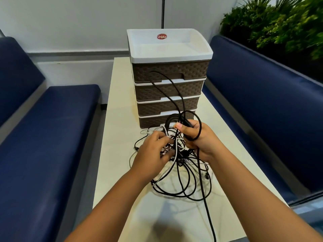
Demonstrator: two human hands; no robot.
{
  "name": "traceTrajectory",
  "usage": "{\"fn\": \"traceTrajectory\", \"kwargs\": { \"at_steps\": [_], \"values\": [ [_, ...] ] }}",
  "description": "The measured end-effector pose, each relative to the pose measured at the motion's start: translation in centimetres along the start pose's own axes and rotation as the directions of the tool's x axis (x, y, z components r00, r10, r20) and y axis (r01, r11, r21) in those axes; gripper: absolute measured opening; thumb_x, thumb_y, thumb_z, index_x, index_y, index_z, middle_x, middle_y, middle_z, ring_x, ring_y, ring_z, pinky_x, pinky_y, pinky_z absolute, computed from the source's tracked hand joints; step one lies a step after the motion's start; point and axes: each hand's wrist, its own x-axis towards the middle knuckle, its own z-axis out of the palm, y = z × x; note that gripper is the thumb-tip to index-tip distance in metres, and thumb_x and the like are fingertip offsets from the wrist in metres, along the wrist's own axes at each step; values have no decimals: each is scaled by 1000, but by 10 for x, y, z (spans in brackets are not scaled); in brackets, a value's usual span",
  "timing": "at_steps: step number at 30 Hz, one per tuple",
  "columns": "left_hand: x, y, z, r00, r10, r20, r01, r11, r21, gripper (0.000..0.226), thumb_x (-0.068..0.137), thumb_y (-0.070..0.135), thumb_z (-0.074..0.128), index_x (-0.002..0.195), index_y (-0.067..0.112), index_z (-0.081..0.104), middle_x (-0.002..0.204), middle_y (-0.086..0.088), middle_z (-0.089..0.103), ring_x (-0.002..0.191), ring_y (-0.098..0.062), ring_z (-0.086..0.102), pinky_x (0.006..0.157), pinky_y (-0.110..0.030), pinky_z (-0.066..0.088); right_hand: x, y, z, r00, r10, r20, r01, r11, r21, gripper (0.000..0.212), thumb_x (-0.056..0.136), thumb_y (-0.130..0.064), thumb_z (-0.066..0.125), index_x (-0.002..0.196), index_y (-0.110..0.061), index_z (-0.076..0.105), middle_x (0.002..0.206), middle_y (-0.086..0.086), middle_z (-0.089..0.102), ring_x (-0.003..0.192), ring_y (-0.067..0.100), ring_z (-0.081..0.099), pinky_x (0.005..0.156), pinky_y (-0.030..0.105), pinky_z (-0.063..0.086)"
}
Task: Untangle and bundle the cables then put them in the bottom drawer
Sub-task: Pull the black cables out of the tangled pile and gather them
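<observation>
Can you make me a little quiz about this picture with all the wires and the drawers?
1. True or false: the bottom drawer of the drawer unit is pulled open.
2. Which hand holds a looped bunch of black cable lifted off the table? A) left hand B) right hand
3. Fill in: the tangle of cables has black wires and ____ wires.

Key:
1. False; all four drawers look closed.
2. B; the right hand grips it, while the left hand works its fingers into the tangle.
3. White.
</observation>
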Motion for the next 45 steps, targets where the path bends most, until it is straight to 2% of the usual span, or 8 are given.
{"fn": "traceTrajectory", "kwargs": {
  "at_steps": [15,22,26,28,30,36,41,45],
  "values": [
    [-37,-17,33,986,150,75,-163,965,208,15,82,23,59,95,19,66,98,3,66,89,-25,53,71,-36,42,-7,-20,-11,995,-5,-103,36,951,308,11,90,-18,62,92,-7,62,51,-7,25,37,4,18,35,17,16],
    [-35,-10,26,993,-92,-67,87,993,-84,16,96,25,48,91,20,62,94,8,59,91,-15,54,77,-31,44,-41,-47,-24,993,-88,-75,82,993,-86,16,84,-22,73,72,-17,64,53,-3,25,46,12,17,44,25,13],
    [-23,37,-13,843,-523,126,393,438,-808,35,98,42,42,99,16,65,103,-5,67,92,-18,60,78,-33,46,-71,-56,-35,992,-107,-61,86,959,-271,17,85,-21,74,80,-7,68,51,-3,34,46,11,26,45,25,22],
    [-18,57,-38,834,-419,359,402,15,-916,63,94,60,32,114,7,60,107,-15,66,91,-23,62,81,-39,49,-86,-57,-46,993,-111,-39,93,941,-325,15,84,-21,75,81,-7,70,54,-1,38,47,13,30,45,24,25],
    [-20,75,-58,863,-246,442,429,-108,-897,85,84,75,31,126,5,55,112,-20,64,95,-29,64,88,-46,51,-100,-57,-56,993,-117,-14,104,923,-370,12,84,-23,75,79,-13,72,60,5,39,53,19,31,47,26,26],
    [-34,121,-73,889,47,456,458,-39,-888,107,68,80,51,138,-1,46,111,-20,67,100,-33,67,97,-55,45,-137,-47,-93,999,-37,-33,19,902,-430,9,84,-27,76,79,-21,72,53,-3,41,41,6,37,41,21,41],
    [-49,168,-51,915,-216,340,388,244,-889,43,92,38,50,109,2,65,56,2,39,54,-14,50,79,-40,54,-164,-32,-121,999,-35,19,40,898,-439,9,89,-14,68,92,-21,74,52,-5,42,44,9,34,41,21,36],
    [-67,185,-32,910,-307,279,348,201,-916,29,98,31,43,90,11,62,53,6,20,45,-8,22,50,-23,38,-179,-23,-145,1000,-9,-1,9,988,-157,33,81,-15,53,109,-11,70,53,-2,28,44,11,24,42,23,23]
  ]
}}
